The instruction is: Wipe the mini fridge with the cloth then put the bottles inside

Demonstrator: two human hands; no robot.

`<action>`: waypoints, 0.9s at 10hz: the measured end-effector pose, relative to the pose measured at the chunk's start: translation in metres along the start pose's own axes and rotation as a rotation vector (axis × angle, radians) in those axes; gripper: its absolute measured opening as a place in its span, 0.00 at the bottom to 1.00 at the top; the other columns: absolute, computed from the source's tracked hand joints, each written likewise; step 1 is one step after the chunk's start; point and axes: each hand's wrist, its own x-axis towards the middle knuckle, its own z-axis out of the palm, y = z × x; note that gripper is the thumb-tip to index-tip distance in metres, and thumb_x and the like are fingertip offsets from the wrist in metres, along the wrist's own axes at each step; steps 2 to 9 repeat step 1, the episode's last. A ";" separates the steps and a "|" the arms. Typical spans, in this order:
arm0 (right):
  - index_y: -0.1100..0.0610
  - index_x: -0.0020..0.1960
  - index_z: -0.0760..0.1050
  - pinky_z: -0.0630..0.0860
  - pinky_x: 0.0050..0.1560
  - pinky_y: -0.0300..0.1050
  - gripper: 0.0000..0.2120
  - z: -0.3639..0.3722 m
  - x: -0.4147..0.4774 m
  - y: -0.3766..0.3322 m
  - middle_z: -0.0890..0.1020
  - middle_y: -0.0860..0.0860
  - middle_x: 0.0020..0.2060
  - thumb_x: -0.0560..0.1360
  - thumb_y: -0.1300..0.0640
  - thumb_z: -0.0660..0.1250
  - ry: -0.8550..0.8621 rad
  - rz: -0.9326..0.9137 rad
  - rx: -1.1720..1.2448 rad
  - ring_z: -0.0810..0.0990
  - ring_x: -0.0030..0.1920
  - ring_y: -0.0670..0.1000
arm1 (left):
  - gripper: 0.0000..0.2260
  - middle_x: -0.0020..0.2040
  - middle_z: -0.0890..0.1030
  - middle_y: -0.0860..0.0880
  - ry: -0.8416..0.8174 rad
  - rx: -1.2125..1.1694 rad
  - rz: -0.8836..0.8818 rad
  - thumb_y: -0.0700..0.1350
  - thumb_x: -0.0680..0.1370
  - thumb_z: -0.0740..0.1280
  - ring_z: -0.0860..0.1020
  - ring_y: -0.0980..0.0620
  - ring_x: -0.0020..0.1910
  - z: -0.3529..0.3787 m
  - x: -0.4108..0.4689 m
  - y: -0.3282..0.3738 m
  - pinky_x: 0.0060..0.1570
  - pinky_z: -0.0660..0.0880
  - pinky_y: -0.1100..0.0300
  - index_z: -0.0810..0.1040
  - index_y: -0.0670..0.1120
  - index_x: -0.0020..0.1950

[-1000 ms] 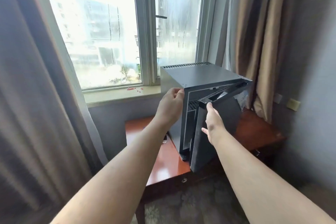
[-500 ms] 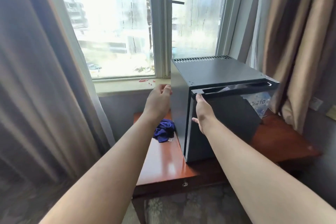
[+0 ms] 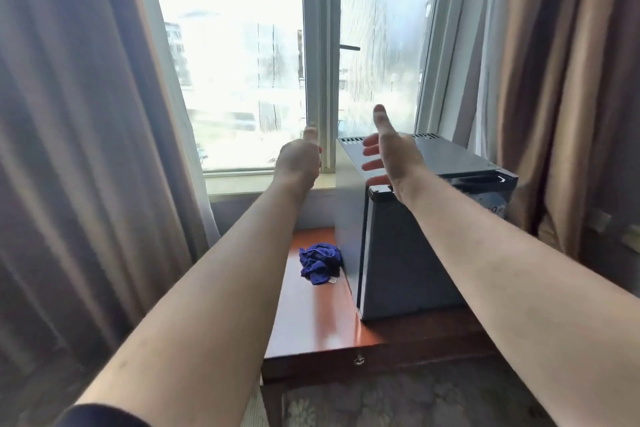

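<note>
Both bare arms reach out toward the window, and neither hand holds anything. The right hand hangs in the air with its thumb up and its fingers spread straight and relaxed, clear of everything. Just beneath those fingers is the top of the black mini fridge, near its front left corner, and the fridge's door below the wrist sits closed. The left hand is up at about the same height, left of the right fingers with a gap between them. I see only its back: the fingers point away toward the glass, mostly hidden, loose and gripping nothing as far as I can tell. Well below the left fingers and a little to their right, the blue cloth lies crumpled on the reddish wooden table, right against the fridge's left wall. Beyond both sets of fingertips is the window with its sill, and brown curtains hang out to either side of the hands
</note>
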 end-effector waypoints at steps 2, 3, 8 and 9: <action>0.58 0.50 0.79 0.82 0.39 0.50 0.38 0.004 -0.039 -0.029 0.83 0.54 0.49 0.75 0.25 0.51 0.020 0.037 -0.001 0.83 0.47 0.55 | 0.26 0.30 0.70 0.51 -0.028 -0.043 -0.001 0.67 0.81 0.53 0.66 0.49 0.29 -0.028 -0.025 0.021 0.36 0.65 0.56 0.74 0.47 0.40; 0.58 0.50 0.79 0.82 0.39 0.50 0.38 0.004 -0.039 -0.029 0.83 0.54 0.49 0.75 0.25 0.51 0.020 0.037 -0.001 0.83 0.47 0.55 | 0.26 0.30 0.70 0.51 -0.028 -0.043 -0.001 0.67 0.81 0.53 0.66 0.49 0.29 -0.028 -0.025 0.021 0.36 0.65 0.56 0.74 0.47 0.40; 0.58 0.50 0.79 0.82 0.39 0.50 0.38 0.004 -0.039 -0.029 0.83 0.54 0.49 0.75 0.25 0.51 0.020 0.037 -0.001 0.83 0.47 0.55 | 0.26 0.30 0.70 0.51 -0.028 -0.043 -0.001 0.67 0.81 0.53 0.66 0.49 0.29 -0.028 -0.025 0.021 0.36 0.65 0.56 0.74 0.47 0.40; 0.58 0.50 0.79 0.82 0.39 0.50 0.38 0.004 -0.039 -0.029 0.83 0.54 0.49 0.75 0.25 0.51 0.020 0.037 -0.001 0.83 0.47 0.55 | 0.26 0.30 0.70 0.51 -0.028 -0.043 -0.001 0.67 0.81 0.53 0.66 0.49 0.29 -0.028 -0.025 0.021 0.36 0.65 0.56 0.74 0.47 0.40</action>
